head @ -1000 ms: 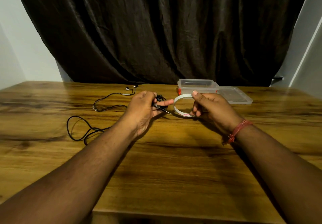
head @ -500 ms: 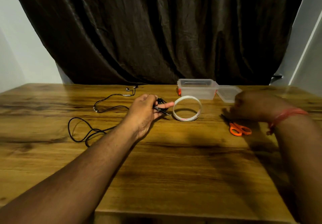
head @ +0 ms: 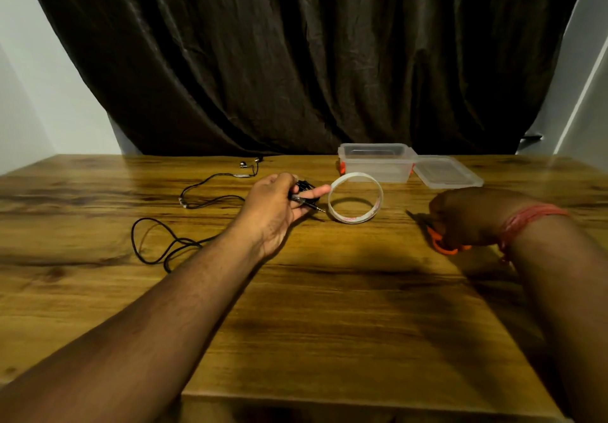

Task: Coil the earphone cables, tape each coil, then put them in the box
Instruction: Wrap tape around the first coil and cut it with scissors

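Earphone coil (head: 304, 189) pinched in left hand (head: 274, 207), untaped; right hand (head: 460, 217) grips scissors (head: 442, 246); second cable (head: 171, 241) loose, box (head: 376, 167) empty.

There was only one view, from the wide-angle camera on my head, so no second view shared the scene. It looked forward and down across the table (head: 329, 307), with the near edge low in frame and the dark curtain (head: 296, 60) filling the far side. My forearms reached in from the bottom corners, close to the lens.
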`<action>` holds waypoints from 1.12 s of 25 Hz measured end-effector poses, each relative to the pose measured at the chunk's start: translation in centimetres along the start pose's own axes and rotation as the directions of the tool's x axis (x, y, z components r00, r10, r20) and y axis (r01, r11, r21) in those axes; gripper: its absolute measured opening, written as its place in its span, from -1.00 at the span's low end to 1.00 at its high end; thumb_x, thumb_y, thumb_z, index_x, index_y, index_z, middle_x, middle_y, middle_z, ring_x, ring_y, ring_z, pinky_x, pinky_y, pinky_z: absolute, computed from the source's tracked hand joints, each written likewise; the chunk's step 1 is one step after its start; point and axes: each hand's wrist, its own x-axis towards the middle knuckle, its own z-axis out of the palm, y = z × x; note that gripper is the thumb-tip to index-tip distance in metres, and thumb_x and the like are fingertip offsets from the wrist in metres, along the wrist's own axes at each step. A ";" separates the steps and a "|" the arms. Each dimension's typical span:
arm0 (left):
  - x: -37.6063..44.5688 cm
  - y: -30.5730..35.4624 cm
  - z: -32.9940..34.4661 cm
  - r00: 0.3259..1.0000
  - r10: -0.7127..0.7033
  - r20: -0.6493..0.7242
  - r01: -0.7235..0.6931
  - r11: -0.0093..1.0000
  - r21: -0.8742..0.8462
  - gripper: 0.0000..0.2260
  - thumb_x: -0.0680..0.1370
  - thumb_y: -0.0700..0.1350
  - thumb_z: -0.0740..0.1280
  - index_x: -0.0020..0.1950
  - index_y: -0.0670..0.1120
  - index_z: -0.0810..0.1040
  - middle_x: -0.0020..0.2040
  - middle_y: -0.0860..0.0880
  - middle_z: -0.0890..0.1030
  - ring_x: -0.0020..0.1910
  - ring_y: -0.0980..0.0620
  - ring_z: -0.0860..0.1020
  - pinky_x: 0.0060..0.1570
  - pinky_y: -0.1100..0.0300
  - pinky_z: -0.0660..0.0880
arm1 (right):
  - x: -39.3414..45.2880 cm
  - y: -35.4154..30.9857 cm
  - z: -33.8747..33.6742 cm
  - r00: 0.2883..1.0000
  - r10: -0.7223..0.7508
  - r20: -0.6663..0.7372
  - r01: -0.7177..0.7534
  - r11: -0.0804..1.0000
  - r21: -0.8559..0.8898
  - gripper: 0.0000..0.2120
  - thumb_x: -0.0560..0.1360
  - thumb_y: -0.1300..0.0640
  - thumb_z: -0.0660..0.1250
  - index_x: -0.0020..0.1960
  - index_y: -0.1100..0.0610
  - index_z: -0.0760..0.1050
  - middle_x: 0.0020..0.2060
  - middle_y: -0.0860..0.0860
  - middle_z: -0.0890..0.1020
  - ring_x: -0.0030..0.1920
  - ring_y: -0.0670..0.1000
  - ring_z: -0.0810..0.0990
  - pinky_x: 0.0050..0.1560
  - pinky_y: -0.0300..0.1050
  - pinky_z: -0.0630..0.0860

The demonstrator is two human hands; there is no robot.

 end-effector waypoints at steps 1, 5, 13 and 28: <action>-0.1 0.0 0.0 1.000 -0.003 0.000 0.003 1.000 -0.005 -0.87 0.66 -0.25 0.12 -0.08 -0.15 0.36 -0.06 -0.20 0.52 0.01 -0.23 0.69 0.18 -0.18 0.55 | 0.2 -0.2 0.1 1.000 0.002 -0.012 -0.002 1.000 0.031 -0.86 0.49 0.11 0.37 0.01 0.08 0.46 -0.06 0.03 0.58 -0.03 0.04 0.56 -0.22 -0.19 0.45; -0.4 0.2 0.1 1.000 -0.003 -0.012 0.003 1.000 -0.013 -0.86 0.66 -0.26 0.12 -0.10 -0.14 0.35 -0.01 -0.24 0.55 0.00 -0.22 0.69 0.18 -0.18 0.55 | 1.0 -0.8 0.6 0.997 0.007 -0.081 -0.001 0.997 0.079 -0.83 0.52 0.01 0.32 -0.08 0.09 0.39 -0.25 -0.01 0.44 -0.15 0.03 0.48 -0.16 -0.18 0.43; -0.5 0.2 0.1 1.000 0.016 -0.014 -0.016 1.000 0.012 -0.79 0.65 -0.27 0.10 -0.17 -0.14 0.35 -0.10 -0.21 0.58 0.01 -0.20 0.69 0.21 -0.20 0.52 | 1.2 -0.9 0.0 0.905 0.080 -0.417 0.115 0.900 0.421 -0.83 0.43 0.16 0.43 0.01 0.13 0.55 -0.09 0.12 0.64 -0.10 0.10 0.56 -0.13 -0.16 0.42; -0.2 -0.2 0.5 0.998 0.065 -0.008 -0.065 0.997 0.048 -0.83 0.65 -0.26 0.10 -0.13 -0.14 0.37 -0.30 -0.04 0.54 -0.01 -0.18 0.70 0.12 -0.10 0.56 | 0.3 -7.6 1.9 0.884 -0.143 -0.444 0.466 0.246 0.850 -0.79 0.45 0.34 0.38 0.01 0.10 0.57 -0.32 0.07 0.62 -0.35 0.04 0.65 -0.30 0.06 0.64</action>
